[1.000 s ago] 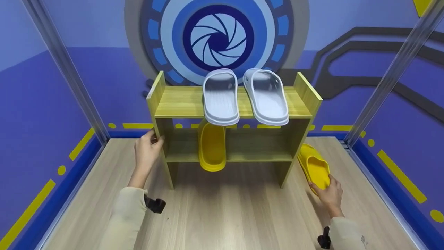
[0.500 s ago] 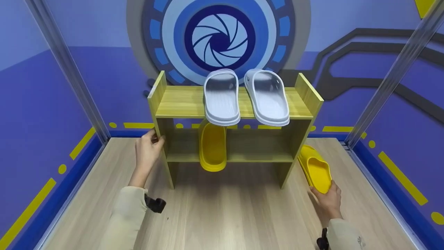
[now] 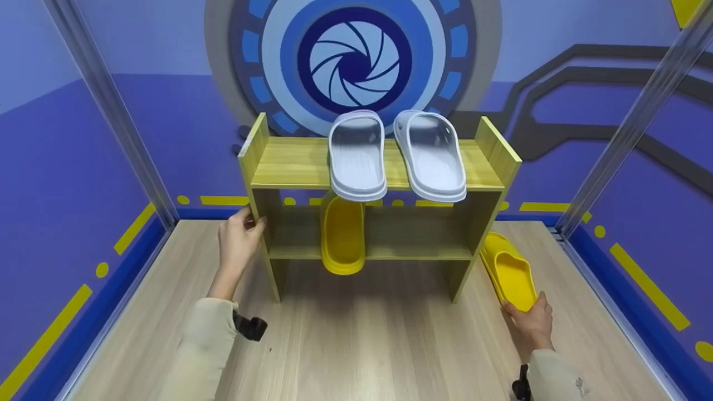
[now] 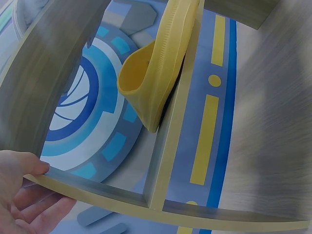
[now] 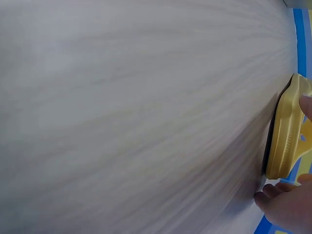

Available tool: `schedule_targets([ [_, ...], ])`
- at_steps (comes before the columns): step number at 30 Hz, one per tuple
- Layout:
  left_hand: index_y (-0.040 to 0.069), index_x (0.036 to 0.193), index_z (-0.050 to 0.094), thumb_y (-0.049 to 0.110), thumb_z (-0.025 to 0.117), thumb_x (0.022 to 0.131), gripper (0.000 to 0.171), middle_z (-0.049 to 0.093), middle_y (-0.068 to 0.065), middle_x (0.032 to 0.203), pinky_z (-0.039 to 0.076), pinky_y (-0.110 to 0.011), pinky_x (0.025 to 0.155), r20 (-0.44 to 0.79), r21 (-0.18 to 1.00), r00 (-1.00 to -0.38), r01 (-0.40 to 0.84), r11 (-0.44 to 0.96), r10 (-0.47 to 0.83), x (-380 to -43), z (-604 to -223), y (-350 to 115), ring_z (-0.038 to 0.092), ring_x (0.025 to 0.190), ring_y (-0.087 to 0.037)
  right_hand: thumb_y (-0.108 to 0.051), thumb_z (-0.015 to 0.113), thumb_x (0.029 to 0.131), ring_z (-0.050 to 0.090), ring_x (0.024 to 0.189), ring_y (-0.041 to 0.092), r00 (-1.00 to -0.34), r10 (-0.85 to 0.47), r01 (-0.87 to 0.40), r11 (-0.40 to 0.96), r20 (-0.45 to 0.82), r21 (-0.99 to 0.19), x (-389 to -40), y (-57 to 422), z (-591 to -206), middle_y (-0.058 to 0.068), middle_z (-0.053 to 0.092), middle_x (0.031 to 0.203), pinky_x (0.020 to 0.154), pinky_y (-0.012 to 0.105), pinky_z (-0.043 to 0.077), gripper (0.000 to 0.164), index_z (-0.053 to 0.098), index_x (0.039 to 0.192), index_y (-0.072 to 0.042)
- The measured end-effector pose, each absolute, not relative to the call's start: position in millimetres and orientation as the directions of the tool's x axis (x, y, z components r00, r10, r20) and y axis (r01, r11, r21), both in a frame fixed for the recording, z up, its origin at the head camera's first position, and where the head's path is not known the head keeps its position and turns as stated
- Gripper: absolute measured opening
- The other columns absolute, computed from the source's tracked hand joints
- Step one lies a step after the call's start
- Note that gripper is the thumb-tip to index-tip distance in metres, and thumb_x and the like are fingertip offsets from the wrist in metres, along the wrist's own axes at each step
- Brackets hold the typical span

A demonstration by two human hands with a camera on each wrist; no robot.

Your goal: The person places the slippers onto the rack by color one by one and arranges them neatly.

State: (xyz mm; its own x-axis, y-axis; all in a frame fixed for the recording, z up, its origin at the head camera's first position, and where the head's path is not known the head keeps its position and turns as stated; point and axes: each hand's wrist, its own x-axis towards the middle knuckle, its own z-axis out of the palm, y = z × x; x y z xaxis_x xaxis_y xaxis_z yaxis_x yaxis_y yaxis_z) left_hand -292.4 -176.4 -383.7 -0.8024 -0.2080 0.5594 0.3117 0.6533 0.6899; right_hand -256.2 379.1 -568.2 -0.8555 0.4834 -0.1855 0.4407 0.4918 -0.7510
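My left hand (image 3: 237, 239) grips the left side panel of a wooden shoe rack (image 3: 289, 167), thumb on the inner face and fingers around the outside; the left wrist view shows this hand (image 4: 24, 195) at the panel edge. To the right of the rack, my right hand (image 3: 535, 323) holds a yellow clog (image 3: 512, 278) by its heel, thumb at one side and fingers at the other. That clog (image 5: 285, 131) is sole-down with its toe pointing away, close over the table. A matching yellow clog (image 3: 343, 239) sits on the middle shelf, heel over the front edge.
Two pale grey clogs (image 3: 357, 156) stand side by side on the top shelf, heels jutting past its front edge. The light wood table (image 3: 356, 345) runs between blue and purple printed walls (image 3: 72, 184), with metal posts (image 3: 125, 128) at the back corners.
My right hand has slipped back a little along the yellow clog, so more of the heel shows. The left hand keeps its grip on the rack, and the other clogs stay put.
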Motion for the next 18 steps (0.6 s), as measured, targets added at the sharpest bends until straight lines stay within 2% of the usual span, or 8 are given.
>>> schedule_targets([
  [9, -0.003, 0.089, 0.064, 0.006, 0.062, 0.078, 0.015, 0.064, -0.02, 0.085, 0.049, -0.041, 0.066, 0.555, 0.689, -0.805, 0.303, 0.658, -0.21, -292.7, -384.0, -177.6, 0.062, 0.077, -0.03, -0.041, 0.06, 0.08, 0.008, 0.123, 0.046, -0.855, 0.475, 0.461, 0.511, -0.21, -0.725, -258.6, 377.8, -565.1, 0.035, 0.001, 0.135, 0.099, 0.051, 0.006, 0.104, -0.016, 0.135, 0.003],
  [18, -0.001, 0.088, 0.065, 0.007, 0.062, 0.077, 0.014, 0.065, -0.018, 0.084, 0.048, -0.041, 0.068, 0.562, 0.683, -0.802, 0.312, 0.66, -0.203, -292.3, -383.2, -176.5, 0.063, 0.077, -0.028, -0.037, 0.06, 0.08, 0.013, 0.12, 0.048, -0.86, 0.461, 0.467, 0.541, -0.217, -0.7, -260.2, 378.3, -563.4, 0.037, 0.008, 0.132, 0.098, 0.053, 0.01, 0.102, -0.015, 0.135, 0.004],
])
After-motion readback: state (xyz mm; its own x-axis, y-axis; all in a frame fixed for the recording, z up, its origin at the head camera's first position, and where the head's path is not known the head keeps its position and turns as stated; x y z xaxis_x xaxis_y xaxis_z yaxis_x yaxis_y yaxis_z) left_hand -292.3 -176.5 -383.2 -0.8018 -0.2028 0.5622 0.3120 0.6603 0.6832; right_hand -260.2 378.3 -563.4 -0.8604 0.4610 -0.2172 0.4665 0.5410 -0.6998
